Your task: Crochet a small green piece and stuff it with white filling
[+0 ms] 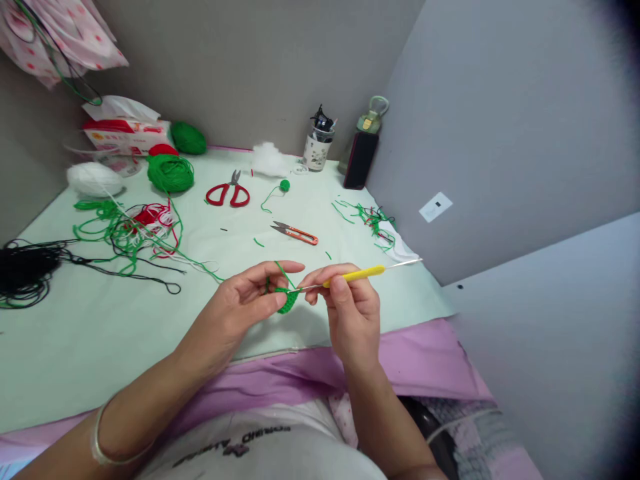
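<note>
Two hands busy over the front of the table, one green knitted piece between them, just above the surface.

Left hand: thumb and fingers pinch the piece, fingers half curled, index stretched out with a green strand running down from it to the work. Right hand: pen-style grip on the yellow handle of a hook, near tip at the piece's edge, far end sticking out right. Exact loop on the tip: too small to tell.

Risks, my read:
- Strand goes slack if the left index drops; loop could slip off the tip.
- Pulling yarn could snag: a green line trails toward the left hand from the yarn tangle, where green, red and white strands cross.
- Snips lie just beyond the hands; a dragged strand could catch on the blades.
- Hook angled too steeply could split a strand instead of passing under it.

Count: 1 hook, 1 snips, 1 red-handled scissors, 2 big green balls (front, back), 1 small green ball, 1 white ball, 1 black hank, 1 white fluff clump, 1 phone, 1 bottle. Loose clippings: several, too mixed to count.
</note>
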### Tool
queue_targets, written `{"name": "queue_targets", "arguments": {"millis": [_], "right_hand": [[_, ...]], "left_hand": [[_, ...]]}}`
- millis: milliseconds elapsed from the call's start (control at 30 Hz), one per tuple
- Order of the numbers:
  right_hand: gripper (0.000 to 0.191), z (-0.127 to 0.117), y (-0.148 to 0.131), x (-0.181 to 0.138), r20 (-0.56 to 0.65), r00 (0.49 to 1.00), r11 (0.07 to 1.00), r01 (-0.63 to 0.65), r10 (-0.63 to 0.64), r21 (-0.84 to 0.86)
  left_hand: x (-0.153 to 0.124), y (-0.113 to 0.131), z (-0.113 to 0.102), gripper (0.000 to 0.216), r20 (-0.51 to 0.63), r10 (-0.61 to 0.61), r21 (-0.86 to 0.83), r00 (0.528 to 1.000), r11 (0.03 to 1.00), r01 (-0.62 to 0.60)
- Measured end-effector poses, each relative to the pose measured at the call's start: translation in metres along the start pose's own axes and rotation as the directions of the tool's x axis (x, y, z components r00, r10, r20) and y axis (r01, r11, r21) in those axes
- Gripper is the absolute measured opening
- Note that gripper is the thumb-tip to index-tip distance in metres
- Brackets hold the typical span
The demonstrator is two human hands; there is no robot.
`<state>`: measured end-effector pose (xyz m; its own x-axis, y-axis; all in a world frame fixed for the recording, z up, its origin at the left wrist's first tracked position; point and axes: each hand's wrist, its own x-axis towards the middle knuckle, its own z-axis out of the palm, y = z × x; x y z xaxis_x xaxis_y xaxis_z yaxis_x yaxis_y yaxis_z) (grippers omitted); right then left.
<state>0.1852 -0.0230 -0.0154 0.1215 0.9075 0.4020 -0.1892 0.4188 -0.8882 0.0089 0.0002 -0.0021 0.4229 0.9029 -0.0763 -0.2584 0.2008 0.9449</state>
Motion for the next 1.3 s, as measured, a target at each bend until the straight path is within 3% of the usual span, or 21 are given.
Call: {"name": "queue_targets", "arguments": {"millis": [100, 200, 267, 333, 367, 433, 500, 567, 633, 733, 800, 867, 933, 1000, 1100, 1300], "right_hand": [[0.022, 0.001, -0.004, -0.006, 0.059, 0.981, 0.939, 0.195, -0.186, -0.284], [0.025, 0.002, -0.001, -0.01, 0.237, 0.873, 0.693, 0.483, -0.426, -0.535], [0.029, 0.002, 0.004, -0.012, 0.333, 0.796, 0.503, 0.585, -0.505, -0.636], [0.031, 0.002, 0.008, -0.013, 0.35, 0.775, 0.436, 0.599, -0.526, -0.671], [0.031, 0.002, 0.008, -0.013, 0.32, 0.791, 0.479, 0.581, -0.521, -0.657], [0.028, 0.001, 0.008, -0.012, 0.169, 0.86, 0.677, 0.486, -0.481, -0.553], [0.023, 0.002, 0.007, -0.008, -0.002, 0.929, 0.87, 0.345, -0.369, -0.354], [0.021, 0.004, 0.007, -0.004, -0.053, 0.967, 0.953, 0.235, -0.249, -0.19], [0.019, 0.005, 0.007, -0.002, -0.014, 0.981, 0.971, 0.188, -0.192, -0.151], [0.019, 0.005, 0.008, -0.003, 0.009, 0.974, 0.939, 0.221, -0.227, -0.261], [0.025, 0.004, 0.009, -0.007, 0.068, 0.943, 0.851, 0.325, -0.326, -0.414], [0.031, 0.002, 0.009, -0.01, 0.173, 0.886, 0.707, 0.45, -0.43, -0.545], [0.032, 0.001, 0.008, -0.011, 0.178, 0.859, 0.664, 0.488, -0.48, -0.567], [0.027, 0.001, 0.007, -0.01, 0.033, 0.896, 0.793, 0.408, -0.442, -0.453], [0.02, 0.003, 0.006, -0.006, -0.115, 0.971, 0.971, 0.192, -0.208, -0.14], [0.015, 0.003, 0.006, -0.003, -0.048, 0.999, 1.0, 0.008, -0.009, -0.022]], "left_hand": [[-0.001, -0.002, 0.003, 0.03, -0.051, 0.056, 0.095, 0.997, 0.994, -0.051], [-0.002, -0.002, 0.01, 0.042, -0.147, 0.121, 0.11, 0.982, 0.988, -0.106], [-0.001, -0.002, 0.015, 0.053, -0.169, 0.078, -0.002, 0.982, 0.997, -0.08], [0.0, -0.001, 0.016, 0.057, -0.11, -0.058, -0.183, 0.992, 0.982, 0.038], [0.001, 0.0, 0.015, 0.056, -0.068, -0.128, -0.26, 0.99, 0.96, 0.106], [0.003, 0.001, 0.012, 0.051, -0.014, -0.216, -0.351, 0.976, 0.915, 0.197], [0.004, 0.003, 0.009, 0.048, -0.019, -0.22, -0.368, 0.975, 0.908, 0.198], [0.003, 0.004, 0.009, 0.046, -0.016, -0.194, -0.343, 0.981, 0.923, 0.177], [0.002, 0.002, 0.011, 0.044, -0.002, -0.16, -0.3, 0.987, 0.942, 0.152], [0.001, -0.001, 0.016, 0.043, -0.046, -0.088, -0.232, 0.995, 0.97, 0.075], [0.003, -0.003, 0.019, 0.047, -0.077, -0.064, -0.227, 0.995, 0.973, 0.045], [0.005, -0.004, 0.019, 0.047, -0.049, -0.114, -0.276, 0.992, 0.956, 0.096], [0.007, -0.003, 0.017, 0.044, 0.002, -0.185, -0.344, 0.983, 0.923, 0.175], [0.008, -0.001, 0.013, 0.038, 0.02, -0.22, -0.385, 0.975, 0.898, 0.211], [0.007, 0.0, 0.01, 0.034, -0.014, -0.181, -0.348, 0.983, 0.923, 0.164], [0.002, -0.003, 0.008, 0.036, 0.037, -0.067, -0.107, 0.997, 0.992, 0.07]]}}
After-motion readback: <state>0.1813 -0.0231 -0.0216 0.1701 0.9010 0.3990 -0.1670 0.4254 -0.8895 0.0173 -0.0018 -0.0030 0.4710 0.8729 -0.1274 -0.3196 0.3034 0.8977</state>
